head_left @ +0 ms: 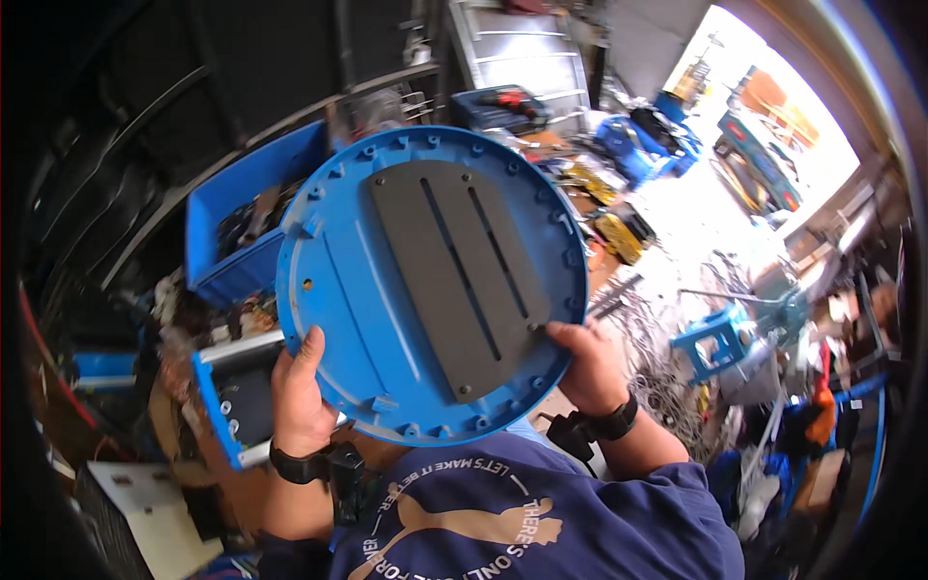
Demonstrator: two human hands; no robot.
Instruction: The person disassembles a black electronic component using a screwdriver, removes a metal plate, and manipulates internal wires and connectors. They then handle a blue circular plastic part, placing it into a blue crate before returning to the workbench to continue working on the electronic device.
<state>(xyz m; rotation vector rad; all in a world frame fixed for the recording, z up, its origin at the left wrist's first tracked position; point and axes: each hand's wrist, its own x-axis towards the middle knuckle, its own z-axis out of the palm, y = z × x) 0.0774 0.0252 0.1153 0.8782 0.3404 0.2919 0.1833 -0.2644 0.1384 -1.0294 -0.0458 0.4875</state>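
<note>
A large round blue plastic cover (pixel 338 290) is held up in front of my chest, its hollow side facing me and small ribs lining the rim. Fixed inside it by screws at its corners is a dark grey plate (pixel 416 261) with two long slots. My left hand (pixel 302 401) grips the lower left rim, thumb on the inner side. On the lower right, my right hand (pixel 588 367) holds the rim with its thumb beside a corner screw of the plate. The fingers of both hands are mostly hidden behind the cover. Each wrist wears a black strap with a small device.
A blue bin (pixel 222 275) with parts inside stands left, above a blue-edged dark panel (pixel 217 401). To the right are a blue step stool (pixel 715 343) and tangled cables (pixel 662 387) on the floor. A red tool lies on a case (pixel 483 116) by a ladder (pixel 517 43).
</note>
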